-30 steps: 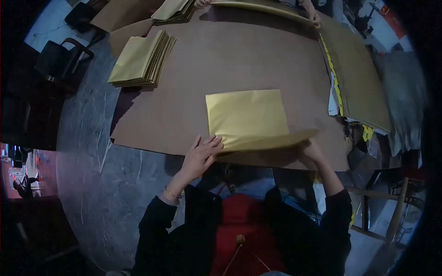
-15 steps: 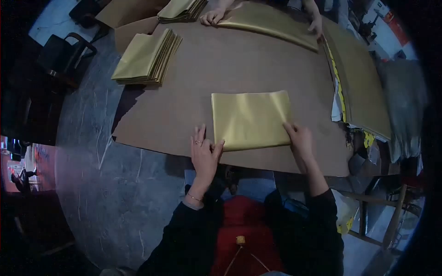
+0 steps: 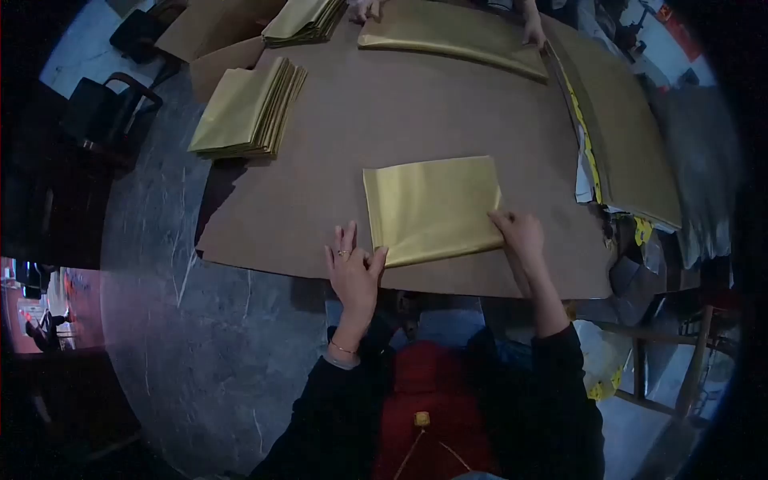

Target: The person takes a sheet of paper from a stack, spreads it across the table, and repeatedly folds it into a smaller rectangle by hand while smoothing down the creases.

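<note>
A folded gold sheet (image 3: 432, 208) with a satin shine lies in front of me on the brown cardboard tabletop (image 3: 320, 176); I cannot tell whether it is fabric or film. At its lower left corner, my left hand (image 3: 352, 268) pinches the edge between thumb and index finger, the other fingers raised and spread. Its right edge is gripped by my right hand (image 3: 524, 240), thumb on top and the other fingers partly hidden.
On the left stands a stack of folded gold sheets (image 3: 244, 112), with another stack (image 3: 308, 20) behind it near an open carton (image 3: 208, 36). Across the table, a person's hands (image 3: 534, 30) touch a long gold sheet (image 3: 456, 32). Flat cardboard (image 3: 632, 120) lies at right.
The near gold sheet has turned slightly, its left side lower, with both my hands still on it. Across the table, the other person's hands appear higher in view, as my view shifts slightly.
</note>
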Action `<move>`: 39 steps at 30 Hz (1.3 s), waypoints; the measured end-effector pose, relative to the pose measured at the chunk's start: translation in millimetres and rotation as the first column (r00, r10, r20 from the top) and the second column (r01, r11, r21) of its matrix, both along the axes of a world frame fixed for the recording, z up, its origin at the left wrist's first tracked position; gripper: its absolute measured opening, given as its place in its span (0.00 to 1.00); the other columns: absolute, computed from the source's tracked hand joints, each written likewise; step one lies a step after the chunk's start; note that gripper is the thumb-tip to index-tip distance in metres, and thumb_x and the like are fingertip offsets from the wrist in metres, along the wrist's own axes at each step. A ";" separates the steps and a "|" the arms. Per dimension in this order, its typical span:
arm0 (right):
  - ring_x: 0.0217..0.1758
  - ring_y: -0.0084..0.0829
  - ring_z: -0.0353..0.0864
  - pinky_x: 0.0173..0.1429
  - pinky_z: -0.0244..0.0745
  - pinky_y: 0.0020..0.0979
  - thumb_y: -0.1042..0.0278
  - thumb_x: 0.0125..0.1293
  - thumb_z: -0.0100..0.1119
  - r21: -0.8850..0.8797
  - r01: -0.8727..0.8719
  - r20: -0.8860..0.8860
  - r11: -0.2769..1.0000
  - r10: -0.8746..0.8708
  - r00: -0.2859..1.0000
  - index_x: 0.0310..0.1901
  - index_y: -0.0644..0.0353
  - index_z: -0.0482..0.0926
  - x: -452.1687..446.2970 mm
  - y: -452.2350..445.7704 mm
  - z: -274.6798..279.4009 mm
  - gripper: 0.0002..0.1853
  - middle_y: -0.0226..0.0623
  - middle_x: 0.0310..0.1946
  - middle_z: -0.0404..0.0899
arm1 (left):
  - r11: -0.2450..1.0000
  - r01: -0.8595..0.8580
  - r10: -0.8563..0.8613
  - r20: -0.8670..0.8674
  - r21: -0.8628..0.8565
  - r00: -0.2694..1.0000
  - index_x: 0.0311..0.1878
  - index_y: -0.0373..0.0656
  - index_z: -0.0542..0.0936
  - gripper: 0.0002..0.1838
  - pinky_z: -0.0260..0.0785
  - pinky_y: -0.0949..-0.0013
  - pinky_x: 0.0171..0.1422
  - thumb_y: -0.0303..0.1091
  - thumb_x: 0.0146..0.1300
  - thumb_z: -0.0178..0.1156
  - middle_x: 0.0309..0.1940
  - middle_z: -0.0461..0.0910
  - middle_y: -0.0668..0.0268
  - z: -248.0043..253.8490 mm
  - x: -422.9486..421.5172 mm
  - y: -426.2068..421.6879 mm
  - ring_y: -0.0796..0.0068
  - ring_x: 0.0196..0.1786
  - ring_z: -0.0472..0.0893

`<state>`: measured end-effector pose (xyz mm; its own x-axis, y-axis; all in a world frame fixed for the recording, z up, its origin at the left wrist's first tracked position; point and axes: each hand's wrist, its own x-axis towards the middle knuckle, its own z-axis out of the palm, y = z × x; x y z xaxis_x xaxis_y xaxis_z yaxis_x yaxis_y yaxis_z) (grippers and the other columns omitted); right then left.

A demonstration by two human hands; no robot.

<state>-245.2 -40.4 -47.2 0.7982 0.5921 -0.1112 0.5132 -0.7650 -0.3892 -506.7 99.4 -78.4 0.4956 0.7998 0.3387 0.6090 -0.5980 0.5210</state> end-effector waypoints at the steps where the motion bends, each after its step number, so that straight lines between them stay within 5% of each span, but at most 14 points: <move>1: 0.30 0.49 0.80 0.33 0.72 0.45 0.42 0.59 0.55 0.001 0.009 0.001 1.000 -0.009 1.000 0.31 0.63 0.80 -2.3 1.4 3.0 0.26 0.49 0.24 0.79 | 1.000 -0.004 0.004 0.008 0.005 1.000 0.19 0.40 0.70 0.19 0.50 0.45 0.69 0.41 0.55 0.65 0.62 0.68 0.61 0.4 -0.5 -0.8 0.54 0.68 0.62; 5: 0.33 0.48 0.80 0.37 0.72 0.45 0.41 0.58 0.54 -0.054 0.023 -0.045 0.998 -0.025 0.999 0.34 0.61 0.81 3.3 2.1 3.4 0.26 0.48 0.27 0.80 | 1.000 0.001 -0.001 0.001 0.017 1.000 0.24 0.41 0.70 0.16 0.49 0.45 0.69 0.40 0.56 0.64 0.63 0.67 0.62 1.1 0.4 -1.4 0.54 0.68 0.62; 6: 0.33 0.48 0.80 0.37 0.72 0.45 0.41 0.58 0.54 -0.056 0.038 -0.072 0.998 -0.042 0.997 0.34 0.61 0.81 -1.9 5.1 10.2 0.26 0.48 0.28 0.80 | 1.000 0.001 -0.001 0.001 0.006 1.000 0.37 0.40 0.75 0.13 0.48 0.45 0.70 0.40 0.57 0.63 0.64 0.66 0.61 2.1 0.9 -0.6 0.54 0.68 0.62; 7: 0.33 0.48 0.80 0.36 0.72 0.45 0.41 0.58 0.55 -0.058 0.050 -0.101 0.997 -0.056 0.993 0.33 0.61 0.81 -3.9 6.1 13.9 0.26 0.49 0.28 0.80 | 1.000 0.013 -0.013 0.002 0.005 1.000 0.37 0.40 0.75 0.13 0.48 0.45 0.70 0.40 0.57 0.63 0.64 0.66 0.61 4.0 2.8 0.5 0.54 0.68 0.62; 10: 0.32 0.48 0.80 0.36 0.73 0.44 0.40 0.57 0.56 -0.084 0.077 -0.007 0.994 -0.078 0.997 0.32 0.62 0.81 -4.4 3.5 6.1 0.27 0.48 0.27 0.80 | 0.990 0.118 -0.118 0.011 -0.076 0.993 0.64 0.44 0.67 0.30 0.43 0.46 0.72 0.39 0.58 0.60 0.64 0.66 0.59 7.1 0.2 5.9 0.53 0.69 0.59; 13: 0.32 0.48 0.80 0.36 0.73 0.45 0.40 0.57 0.56 -0.059 0.071 0.007 0.996 -0.071 0.997 0.31 0.62 0.81 -11.2 5.0 13.0 0.27 0.48 0.26 0.80 | 0.959 0.221 -0.234 -0.053 -0.175 0.971 0.63 0.43 0.67 0.29 0.42 0.46 0.72 0.38 0.59 0.60 0.64 0.66 0.58 8.2 -4.9 14.8 0.54 0.70 0.58; 15: 0.31 0.49 0.80 0.36 0.73 0.45 0.40 0.58 0.55 -0.041 0.052 -0.025 0.998 -0.053 0.998 0.31 0.62 0.80 -2.0 2.4 1.7 0.27 0.48 0.26 0.79 | 0.965 0.160 -0.159 0.024 -0.206 0.987 0.59 0.41 0.70 0.26 0.41 0.46 0.72 0.39 0.58 0.61 0.65 0.64 0.55 9.7 -5.0 11.6 0.52 0.71 0.56; 18: 0.31 0.49 0.80 0.36 0.73 0.45 0.40 0.58 0.56 -0.047 0.022 0.030 0.999 -0.020 0.999 0.33 0.62 0.81 0.2 0.2 -4.5 0.27 0.49 0.26 0.79 | 0.963 0.085 -0.062 0.097 -0.257 0.993 0.43 0.38 0.75 0.17 0.39 0.45 0.73 0.40 0.57 0.63 0.66 0.58 0.48 9.2 -12.0 5.6 0.45 0.72 0.49; 22: 0.33 0.50 0.79 0.37 0.73 0.45 0.38 0.58 0.54 0.034 0.043 0.025 0.998 -0.044 0.999 0.34 0.61 0.80 -1.8 1.0 -6.4 0.28 0.49 0.27 0.79 | 0.963 0.059 -0.043 0.065 -0.265 0.997 0.33 0.39 0.76 0.12 0.37 0.42 0.72 0.38 0.56 0.64 0.68 0.57 0.50 14.8 -15.0 -7.4 0.45 0.72 0.49; 26: 0.32 0.50 0.79 0.37 0.71 0.45 0.37 0.58 0.54 -0.025 0.022 0.056 0.999 -0.021 0.998 0.31 0.62 0.79 1.8 0.6 -10.0 0.29 0.49 0.27 0.79 | 0.956 0.080 -0.042 0.138 -0.281 0.990 0.30 0.39 0.76 0.10 0.35 0.41 0.72 0.36 0.56 0.63 0.69 0.54 0.54 8.8 -18.6 -8.0 0.46 0.73 0.47; 37: 0.36 0.50 0.80 0.40 0.72 0.45 0.36 0.59 0.52 -0.080 0.048 0.043 0.996 -0.045 0.998 0.36 0.61 0.81 0.9 4.1 -5.5 0.30 0.49 0.29 0.80 | 0.967 0.031 -0.032 0.001 -0.254 0.999 0.25 0.41 0.73 0.13 0.31 0.39 0.72 0.38 0.54 0.65 0.71 0.51 0.55 8.1 -14.0 -4.6 0.48 0.74 0.45; 39: 0.34 0.50 0.80 0.39 0.73 0.45 0.38 0.58 0.54 -0.017 0.063 0.052 0.998 -0.062 0.997 0.34 0.62 0.81 -1.0 1.7 -9.5 0.28 0.49 0.27 0.80 | 0.974 0.051 -0.045 0.031 -0.221 0.999 0.34 0.40 0.75 0.12 0.33 0.39 0.71 0.37 0.53 0.65 0.71 0.50 0.54 11.4 -16.5 -1.8 0.48 0.74 0.45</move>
